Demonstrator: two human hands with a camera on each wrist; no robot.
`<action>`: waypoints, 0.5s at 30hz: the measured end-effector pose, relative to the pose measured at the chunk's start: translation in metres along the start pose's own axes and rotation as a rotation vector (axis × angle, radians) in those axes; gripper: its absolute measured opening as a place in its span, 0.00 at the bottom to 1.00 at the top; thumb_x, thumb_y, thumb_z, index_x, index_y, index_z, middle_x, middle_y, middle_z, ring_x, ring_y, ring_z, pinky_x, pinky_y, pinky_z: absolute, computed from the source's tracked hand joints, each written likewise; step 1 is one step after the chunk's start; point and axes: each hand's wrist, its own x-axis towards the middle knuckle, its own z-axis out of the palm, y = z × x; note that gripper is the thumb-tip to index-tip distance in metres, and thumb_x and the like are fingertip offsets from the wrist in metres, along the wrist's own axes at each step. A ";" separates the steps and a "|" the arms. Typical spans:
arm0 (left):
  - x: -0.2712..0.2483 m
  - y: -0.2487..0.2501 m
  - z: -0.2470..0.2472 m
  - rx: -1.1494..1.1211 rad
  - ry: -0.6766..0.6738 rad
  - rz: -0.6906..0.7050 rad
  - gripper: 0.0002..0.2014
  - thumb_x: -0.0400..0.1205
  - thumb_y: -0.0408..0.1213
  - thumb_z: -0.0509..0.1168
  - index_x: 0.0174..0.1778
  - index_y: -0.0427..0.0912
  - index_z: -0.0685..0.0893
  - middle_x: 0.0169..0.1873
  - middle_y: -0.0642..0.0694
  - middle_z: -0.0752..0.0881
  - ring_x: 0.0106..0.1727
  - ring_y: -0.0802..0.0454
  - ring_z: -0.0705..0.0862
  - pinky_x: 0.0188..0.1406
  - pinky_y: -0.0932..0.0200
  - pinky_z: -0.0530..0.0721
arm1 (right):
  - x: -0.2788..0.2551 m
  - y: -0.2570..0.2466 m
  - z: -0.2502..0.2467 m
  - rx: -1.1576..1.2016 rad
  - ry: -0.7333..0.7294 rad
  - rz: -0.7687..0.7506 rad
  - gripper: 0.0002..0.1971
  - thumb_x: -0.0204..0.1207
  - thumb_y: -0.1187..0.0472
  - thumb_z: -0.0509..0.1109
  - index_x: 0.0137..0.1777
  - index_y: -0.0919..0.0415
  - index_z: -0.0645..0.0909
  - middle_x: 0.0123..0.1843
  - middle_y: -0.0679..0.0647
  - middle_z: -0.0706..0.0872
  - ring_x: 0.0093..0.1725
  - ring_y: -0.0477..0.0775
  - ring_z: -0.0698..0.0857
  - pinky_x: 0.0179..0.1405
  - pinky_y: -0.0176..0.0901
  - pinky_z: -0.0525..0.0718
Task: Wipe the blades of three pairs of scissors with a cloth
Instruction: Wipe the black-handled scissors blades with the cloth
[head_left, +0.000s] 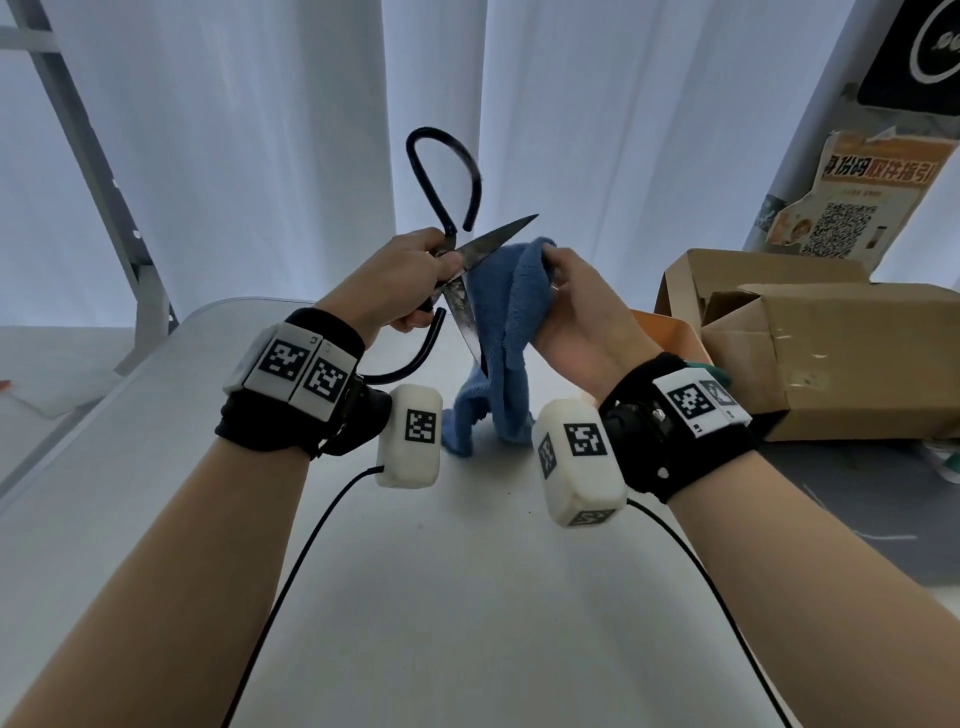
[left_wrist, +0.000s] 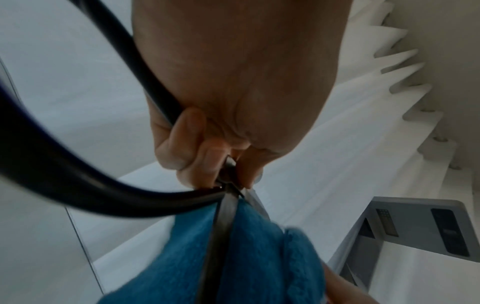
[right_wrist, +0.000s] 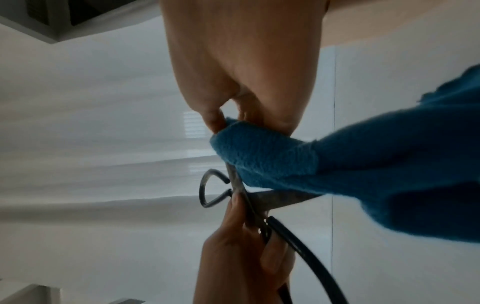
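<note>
Gripping a pair of black-handled scissors (head_left: 451, 244) at the pivot, the left hand (head_left: 400, 280) holds them up in the air over the far edge of the white tabletop (head_left: 441, 597), blades spread wide; one points up and right, the other down. Just right of it, the right hand (head_left: 576, 312) pinches a blue cloth (head_left: 501, 332) that drapes against the lower blade, its tail hanging to the tabletop. I judge the wiping of this pair to be in hand; next the cloth would need to be drawn along a blade toward its tip, clear of the edge. No other scissors show. Beyond the right edge sit cardboard boxes (head_left: 831, 343) and a torn poster (head_left: 862, 202) bearing a QR code and Chinese characters too blurred to read.
</note>
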 end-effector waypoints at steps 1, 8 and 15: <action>0.000 0.000 0.000 0.005 0.004 0.003 0.06 0.91 0.40 0.58 0.50 0.44 0.76 0.34 0.46 0.70 0.17 0.58 0.66 0.15 0.68 0.63 | 0.000 0.001 0.002 0.030 -0.033 0.010 0.07 0.84 0.61 0.61 0.56 0.64 0.77 0.50 0.60 0.85 0.48 0.58 0.86 0.54 0.52 0.85; -0.001 -0.001 -0.002 0.049 -0.016 0.021 0.08 0.92 0.41 0.57 0.47 0.46 0.75 0.31 0.48 0.71 0.17 0.57 0.66 0.17 0.67 0.62 | 0.006 0.015 0.006 -0.140 -0.097 -0.025 0.13 0.83 0.67 0.68 0.66 0.70 0.80 0.51 0.61 0.88 0.46 0.54 0.88 0.49 0.45 0.90; 0.002 0.002 0.010 0.066 -0.066 0.020 0.13 0.91 0.36 0.55 0.41 0.51 0.76 0.27 0.48 0.68 0.17 0.57 0.64 0.17 0.67 0.59 | 0.020 0.022 0.010 -0.118 0.000 -0.078 0.11 0.79 0.71 0.72 0.59 0.65 0.78 0.48 0.65 0.87 0.42 0.60 0.88 0.42 0.51 0.91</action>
